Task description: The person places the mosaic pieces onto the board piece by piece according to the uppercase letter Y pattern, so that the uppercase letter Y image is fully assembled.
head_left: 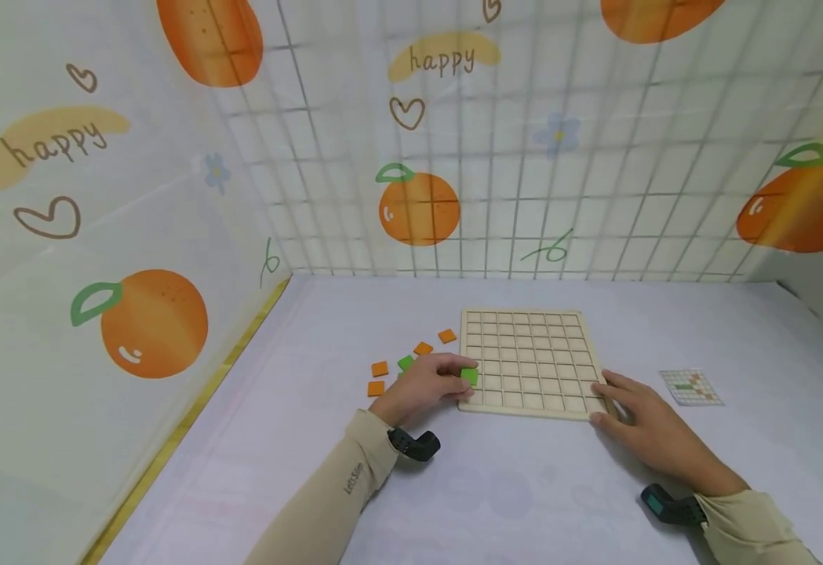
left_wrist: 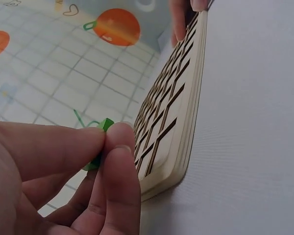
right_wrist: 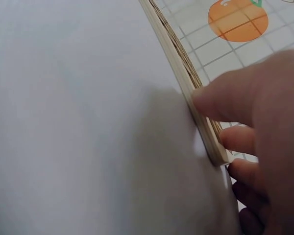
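Note:
A pale wooden grid board [head_left: 527, 363] lies flat on the white-covered table. My left hand [head_left: 427, 384] pinches a green square tile [head_left: 470, 377] between thumb and fingers at the board's left edge. In the left wrist view, that green tile [left_wrist: 106, 125] is mostly covered by the fingertips and seems held just off the board [left_wrist: 179, 142]. My right hand [head_left: 644, 420] holds the board's near right corner. The right wrist view has the thumb against the board's near edge [right_wrist: 206, 128], with other fingers around the corner.
Several orange tiles [head_left: 380, 368] lie loose left of the board. Another green tile [head_left: 406, 362] is partly hidden behind my left hand. A small card with a coloured grid pattern [head_left: 691, 387] lies to the right. A printed curtain [head_left: 355, 141] hangs behind the table.

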`<state>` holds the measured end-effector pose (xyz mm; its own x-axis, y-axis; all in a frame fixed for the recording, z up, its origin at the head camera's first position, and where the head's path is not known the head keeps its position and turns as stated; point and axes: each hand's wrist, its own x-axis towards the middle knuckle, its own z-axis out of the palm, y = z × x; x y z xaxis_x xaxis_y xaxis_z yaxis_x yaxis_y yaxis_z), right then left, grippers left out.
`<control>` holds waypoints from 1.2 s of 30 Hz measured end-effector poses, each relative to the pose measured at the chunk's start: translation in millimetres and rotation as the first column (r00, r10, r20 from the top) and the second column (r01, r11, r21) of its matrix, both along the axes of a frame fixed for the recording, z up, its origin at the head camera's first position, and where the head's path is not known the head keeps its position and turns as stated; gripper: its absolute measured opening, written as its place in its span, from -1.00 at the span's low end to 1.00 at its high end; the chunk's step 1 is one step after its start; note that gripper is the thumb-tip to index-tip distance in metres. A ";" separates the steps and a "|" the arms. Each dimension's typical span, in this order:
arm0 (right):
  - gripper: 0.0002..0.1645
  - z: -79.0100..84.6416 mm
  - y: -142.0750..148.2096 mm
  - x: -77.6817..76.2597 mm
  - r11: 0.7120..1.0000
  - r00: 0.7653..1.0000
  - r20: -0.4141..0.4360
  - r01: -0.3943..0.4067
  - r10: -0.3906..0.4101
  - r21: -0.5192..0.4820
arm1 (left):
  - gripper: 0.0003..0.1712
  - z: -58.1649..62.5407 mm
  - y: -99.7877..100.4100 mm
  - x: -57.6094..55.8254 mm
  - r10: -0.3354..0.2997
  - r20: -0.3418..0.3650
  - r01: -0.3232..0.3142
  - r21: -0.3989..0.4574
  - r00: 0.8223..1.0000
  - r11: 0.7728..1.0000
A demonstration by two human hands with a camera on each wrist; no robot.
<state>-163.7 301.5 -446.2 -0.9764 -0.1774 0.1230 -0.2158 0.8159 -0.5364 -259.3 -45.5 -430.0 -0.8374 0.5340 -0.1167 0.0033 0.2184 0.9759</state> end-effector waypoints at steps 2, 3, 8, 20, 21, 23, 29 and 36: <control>-0.23 0.0 -0.5 0.1 1.000 1.000 0.004 0.004 -0.004 0.001 | -0.53 -0.4 2.0 -0.6 0.003 -0.008 -0.003 -0.016 1.000 1.000; -0.23 -0.1 -0.7 0.1 1.000 1.000 0.005 0.008 -0.008 0.000 | -0.53 -0.5 3.1 -1.1 0.007 -0.017 -0.008 -0.030 1.000 1.000; -0.22 -0.8 -2.2 -0.2 1.000 1.000 0.006 0.018 -0.018 0.002 | -0.54 1.7 8.6 -2.9 0.024 -0.069 -0.032 -0.116 0.997 0.993; -0.18 1.2 -0.1 -1.5 1.000 1.000 0.025 0.004 -0.003 -0.004 | -0.55 1.8 25.5 -4.8 0.039 -0.126 -0.057 -0.136 0.991 0.989; -0.19 0.9 -0.1 -1.4 1.000 1.000 0.025 0.004 -0.004 -0.005 | -0.55 2.0 26.4 -4.6 0.037 -0.127 -0.054 -0.134 0.991 0.990; -0.19 0.0 0.4 -1.0 1.000 1.000 0.028 0.005 -0.005 -0.005 | -0.56 1.6 28.5 -5.1 0.038 -0.129 -0.056 -0.138 0.991 0.989; -0.16 -1.7 0.8 0.5 1.000 1.000 0.028 0.011 -0.011 0.006 | -0.55 1.0 38.5 -6.5 0.034 -0.146 -0.058 -0.165 0.989 0.985; -0.15 -2.0 1.1 -0.9 1.000 0.999 0.033 0.010 -0.010 0.018 | -0.55 2.2 49.1 -5.2 0.006 -0.146 -0.026 -0.134 0.989 0.991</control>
